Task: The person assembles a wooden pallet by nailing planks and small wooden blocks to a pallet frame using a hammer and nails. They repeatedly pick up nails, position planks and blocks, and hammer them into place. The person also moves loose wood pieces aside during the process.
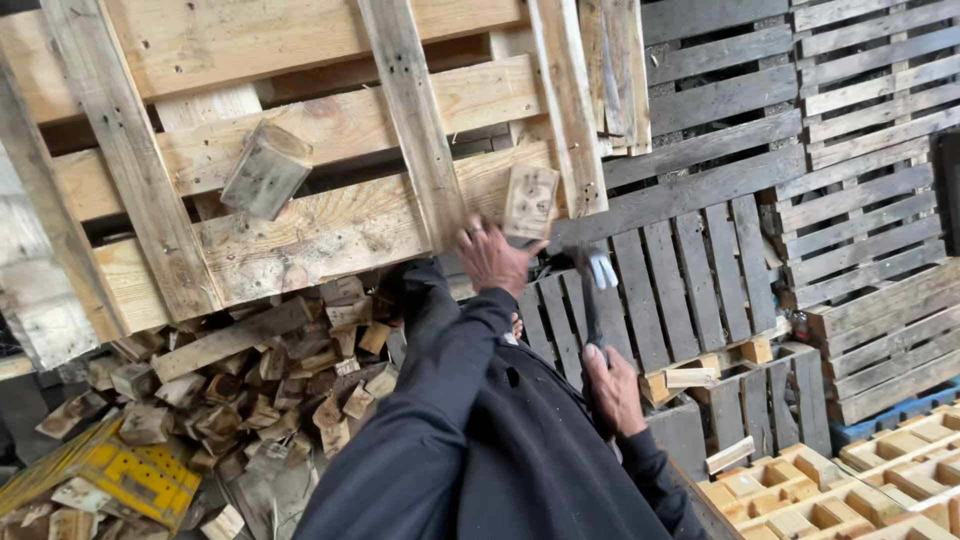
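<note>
A large light wooden pallet (330,130) leans tilted in front of me, with square wooden blocks (266,168) fixed to its boards. My left hand (490,258) reaches up in a dark sleeve and grips the edge of one block (531,202) at the pallet's lower right. My right hand (613,388) is shut on the dark handle of a hammer, whose metal head (597,268) points up, just right of that block.
A heap of loose wood offcuts (270,380) lies below the pallet. A yellow object (140,478) sits at lower left. Grey weathered pallets (800,150) stand stacked at right, with light pallets (830,490) lying at lower right.
</note>
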Action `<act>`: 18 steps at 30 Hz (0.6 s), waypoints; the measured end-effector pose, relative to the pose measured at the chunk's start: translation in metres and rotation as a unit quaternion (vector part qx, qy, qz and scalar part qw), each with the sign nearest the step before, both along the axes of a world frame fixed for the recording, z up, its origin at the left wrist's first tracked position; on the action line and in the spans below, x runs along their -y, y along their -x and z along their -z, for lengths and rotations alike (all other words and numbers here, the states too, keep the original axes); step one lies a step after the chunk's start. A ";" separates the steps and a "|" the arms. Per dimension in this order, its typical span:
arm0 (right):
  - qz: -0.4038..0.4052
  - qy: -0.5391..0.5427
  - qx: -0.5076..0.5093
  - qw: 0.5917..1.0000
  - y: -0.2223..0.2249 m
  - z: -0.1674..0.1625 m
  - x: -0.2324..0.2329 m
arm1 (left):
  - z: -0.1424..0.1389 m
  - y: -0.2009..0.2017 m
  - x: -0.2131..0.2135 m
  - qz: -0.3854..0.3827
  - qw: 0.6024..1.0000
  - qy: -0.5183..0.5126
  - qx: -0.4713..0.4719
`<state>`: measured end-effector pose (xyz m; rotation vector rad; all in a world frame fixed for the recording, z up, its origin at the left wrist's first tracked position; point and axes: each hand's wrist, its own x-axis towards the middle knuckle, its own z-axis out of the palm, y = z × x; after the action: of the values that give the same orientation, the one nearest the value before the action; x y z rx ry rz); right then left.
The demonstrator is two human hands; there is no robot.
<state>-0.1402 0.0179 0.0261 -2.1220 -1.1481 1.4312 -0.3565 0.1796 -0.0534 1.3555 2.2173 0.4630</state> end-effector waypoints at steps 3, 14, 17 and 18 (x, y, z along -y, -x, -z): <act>0.035 0.002 -0.007 0.999 -0.022 0.021 0.035 | -0.003 -0.065 0.008 -0.103 0.969 0.068 0.213; 0.124 -0.011 -0.108 0.986 -0.034 -0.001 0.031 | -0.034 0.022 -0.033 0.387 0.914 -0.063 -0.104; 0.148 0.003 -0.158 0.976 -0.018 0.006 0.019 | -0.041 0.013 -0.085 0.536 0.769 -0.178 -0.300; 0.156 -0.002 -0.182 0.971 -0.012 0.011 0.016 | -0.041 0.005 -0.105 0.569 0.762 -0.175 -0.256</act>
<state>-0.1285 0.0019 0.0153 -1.8309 -0.6467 1.5729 -0.3618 0.2843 -0.0129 2.9349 1.1723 0.0102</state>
